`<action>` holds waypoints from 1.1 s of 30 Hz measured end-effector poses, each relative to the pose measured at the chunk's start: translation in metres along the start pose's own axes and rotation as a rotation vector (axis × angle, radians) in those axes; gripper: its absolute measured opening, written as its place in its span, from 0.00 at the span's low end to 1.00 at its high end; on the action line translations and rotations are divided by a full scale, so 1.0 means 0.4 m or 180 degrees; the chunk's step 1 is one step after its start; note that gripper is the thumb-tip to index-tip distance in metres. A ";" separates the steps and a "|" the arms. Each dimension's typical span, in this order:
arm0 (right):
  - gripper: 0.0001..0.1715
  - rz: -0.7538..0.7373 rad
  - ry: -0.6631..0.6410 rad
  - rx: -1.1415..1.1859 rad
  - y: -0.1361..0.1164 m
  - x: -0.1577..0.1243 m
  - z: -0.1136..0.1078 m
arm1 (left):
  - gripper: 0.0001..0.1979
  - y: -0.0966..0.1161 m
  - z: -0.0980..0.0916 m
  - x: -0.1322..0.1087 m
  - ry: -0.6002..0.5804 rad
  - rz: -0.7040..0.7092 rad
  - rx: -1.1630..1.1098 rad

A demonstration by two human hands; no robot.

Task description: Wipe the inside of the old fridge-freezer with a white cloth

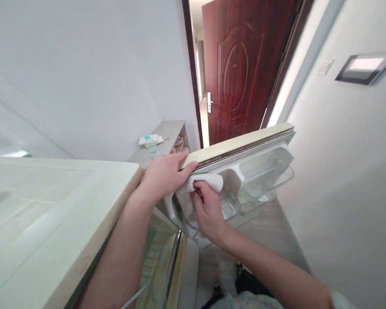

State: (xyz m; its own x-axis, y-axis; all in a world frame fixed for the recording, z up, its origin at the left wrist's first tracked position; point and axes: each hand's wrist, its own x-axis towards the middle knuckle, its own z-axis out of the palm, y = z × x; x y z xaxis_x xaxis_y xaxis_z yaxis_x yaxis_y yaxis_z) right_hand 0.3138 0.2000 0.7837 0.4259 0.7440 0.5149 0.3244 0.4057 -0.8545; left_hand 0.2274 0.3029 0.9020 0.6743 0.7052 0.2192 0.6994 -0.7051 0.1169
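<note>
The refrigerator door [244, 143] stands open, its inner side with clear shelf bins [266, 171] turned toward me. My left hand [169, 171] grips the near top corner of that door, the thumb along its top edge. Just below, a folded white cloth [214, 181], perhaps a paper towel, is pressed against the inner face of the door. My right hand [209, 210] pinches it with curled fingers beside the upper bins. Under my left forearm the refrigerator's interior [152, 253] shows in part, with ribbed walls.
At left is the refrigerator's pale top [51, 206]. Behind the door a shelf unit [169, 127] bears a plastic bottle [152, 146] and a white dish. A red-brown door [241, 64] stands ajar at the back. A white wall [347, 171] rises close on the right.
</note>
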 end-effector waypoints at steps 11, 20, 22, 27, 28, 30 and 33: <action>0.12 -0.0517 -0.1063 -0.0537 0.069 -0.007 0.016 | 0.25 0.001 0.005 0.001 0.0004 -0.0052 0.0072; 0.16 0.0284 0.0564 -0.1664 0.112 0.005 -0.116 | 0.23 0.001 0.002 -0.007 0.0023 0.0049 0.0118; 0.18 0.0207 0.0627 -0.1878 0.117 0.000 -0.123 | 0.22 0.001 0.002 -0.008 0.0061 0.0052 0.0136; 0.13 0.0433 -0.0041 -0.1701 0.137 -0.013 -0.084 | 0.23 -0.002 0.008 -0.008 0.0107 0.0077 0.0184; 0.13 0.0432 -0.0420 -0.1543 0.137 -0.014 -0.072 | 0.23 -0.002 0.009 -0.007 0.0111 0.0079 0.0174; 0.15 0.0296 -0.1052 -0.1163 0.125 -0.015 -0.045 | 0.24 -0.003 0.010 -0.007 0.0114 0.0069 0.0153; 0.18 -0.0044 -0.1182 -0.0989 0.086 -0.010 -0.006 | 0.24 -0.002 0.011 -0.007 0.0085 0.0070 0.0142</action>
State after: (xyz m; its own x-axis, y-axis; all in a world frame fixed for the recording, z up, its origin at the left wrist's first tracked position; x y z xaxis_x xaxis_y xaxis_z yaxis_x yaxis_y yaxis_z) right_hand 0.3252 0.2096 0.7523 0.1077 0.9019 0.4183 0.5888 0.2811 -0.7578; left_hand 0.2259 0.3017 0.8970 0.6834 0.6870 0.2469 0.6948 -0.7159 0.0688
